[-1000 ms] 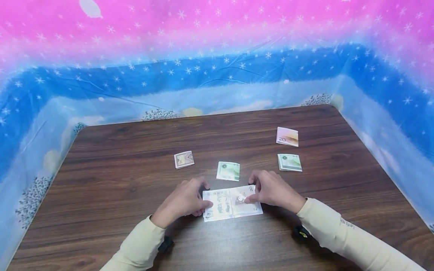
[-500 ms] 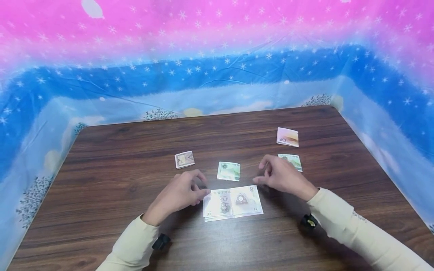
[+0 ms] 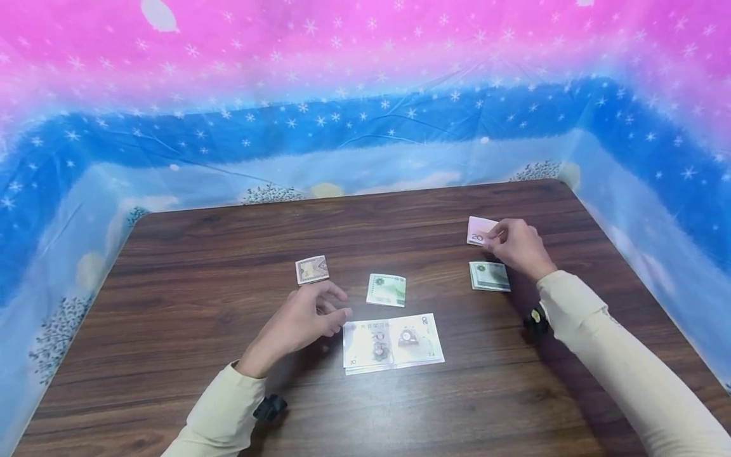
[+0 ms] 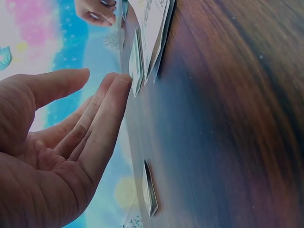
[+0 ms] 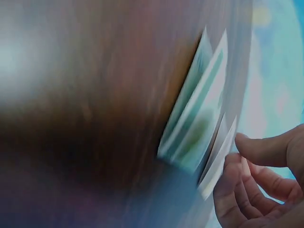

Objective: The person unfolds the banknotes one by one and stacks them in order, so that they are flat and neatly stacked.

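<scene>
An unfolded banknote stack [image 3: 394, 343], pale with a 20 at its corner, lies flat near the middle front of the table. My left hand [image 3: 305, 320] hovers at its upper left corner, thumb and fingers apart; the left wrist view shows nothing between the fingers [image 4: 102, 126]. At the far right, my right hand [image 3: 520, 247] reaches over a folded pink 20 banknote [image 3: 478, 230] and covers its right part. In the right wrist view the thumb and fingertips [image 5: 231, 173] are right at this note's edge, loosely bent. A folded green banknote [image 3: 490, 277] lies just below that hand.
Another folded green banknote [image 3: 386, 290] lies just behind the unfolded stack. A folded brown banknote [image 3: 312, 270] lies beyond my left hand. The dark wooden table [image 3: 200, 254] ends at a pink and blue snowflake cloth [image 3: 354, 120].
My right hand has let go of the unfolded banknote stack and moved right and away to the pink note. My left hand has drawn slightly back from the stack, its thumb no longer on it.
</scene>
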Available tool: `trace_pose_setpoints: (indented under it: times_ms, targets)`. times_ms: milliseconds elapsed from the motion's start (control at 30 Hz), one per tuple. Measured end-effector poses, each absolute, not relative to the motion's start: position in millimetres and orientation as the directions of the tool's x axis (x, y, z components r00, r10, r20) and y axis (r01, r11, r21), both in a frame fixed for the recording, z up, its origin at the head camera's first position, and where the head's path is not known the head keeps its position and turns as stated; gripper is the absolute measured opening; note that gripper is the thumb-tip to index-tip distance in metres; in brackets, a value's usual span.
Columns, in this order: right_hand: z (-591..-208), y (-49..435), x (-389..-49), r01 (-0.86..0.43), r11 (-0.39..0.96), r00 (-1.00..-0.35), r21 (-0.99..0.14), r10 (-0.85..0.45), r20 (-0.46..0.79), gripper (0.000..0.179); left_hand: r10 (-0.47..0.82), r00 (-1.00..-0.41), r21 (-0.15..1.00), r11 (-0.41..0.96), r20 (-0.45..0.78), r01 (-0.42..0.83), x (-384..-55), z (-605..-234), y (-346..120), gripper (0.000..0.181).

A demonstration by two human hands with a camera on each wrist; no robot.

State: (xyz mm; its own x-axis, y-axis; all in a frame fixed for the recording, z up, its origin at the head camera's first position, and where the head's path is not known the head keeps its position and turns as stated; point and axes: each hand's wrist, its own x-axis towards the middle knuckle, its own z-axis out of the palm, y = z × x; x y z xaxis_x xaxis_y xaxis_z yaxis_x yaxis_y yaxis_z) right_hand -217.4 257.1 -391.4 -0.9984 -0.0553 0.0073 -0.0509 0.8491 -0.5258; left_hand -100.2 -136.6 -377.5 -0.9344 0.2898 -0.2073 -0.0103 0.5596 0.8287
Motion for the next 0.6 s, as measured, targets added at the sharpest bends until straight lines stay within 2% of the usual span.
trace_pose_setpoints:
  times_ms: [200, 367, 600]
  targets:
    - [-396, 275, -239, 0.041, 0.823, -0.999, -0.566, 0.033, -0.024, 0.051, 0.307, -0.929, 0.832, 0.555, -0.209, -0.004, -100, -377, -136, 0.025]
    - [-401, 284, -252, 0.122, 0.789, -0.99, -0.601, 0.055, -0.129, 0.067, 0.32, -0.923, 0.839, 0.543, -0.213, -0.005, -99, -376, -137, 0.025]
    - [-404, 285, -262, 0.199, 0.762, -0.971, -0.617, 0.068, -0.23, 0.063, 0.315, -0.922, 0.843, 0.538, -0.226, -0.023, -98, -375, -141, 0.025]
